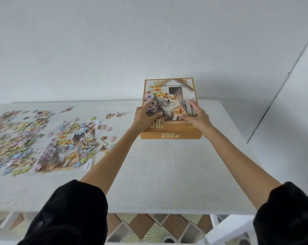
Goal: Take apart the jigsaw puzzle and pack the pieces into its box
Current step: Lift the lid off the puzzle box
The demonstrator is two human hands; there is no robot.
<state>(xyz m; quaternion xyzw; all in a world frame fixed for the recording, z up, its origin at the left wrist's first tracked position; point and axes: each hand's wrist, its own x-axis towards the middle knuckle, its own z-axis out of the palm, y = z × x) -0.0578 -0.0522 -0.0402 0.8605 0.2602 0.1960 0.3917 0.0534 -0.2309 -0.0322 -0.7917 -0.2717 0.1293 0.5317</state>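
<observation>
The orange puzzle box (170, 135), with a dog picture on its lid and "300" on its front, stands at the back right of the white table (167, 174). My left hand (144, 117) lies on the lid's left part, fingers and thumb spread over the picture. My right hand (193, 115) lies the same way on the lid's right part. A puzzle sheet with the same dog picture (64, 154) lies to the left, partly under loose pieces. Several loose puzzle pieces (15, 137) are scattered over the table's left side.
A white wall rises right behind the table and the box. A few stray pieces (112, 115) lie between the pile and the box. Below the table's near edge are patterned floor tiles (149, 227) and a white stool (229, 230) at the lower right.
</observation>
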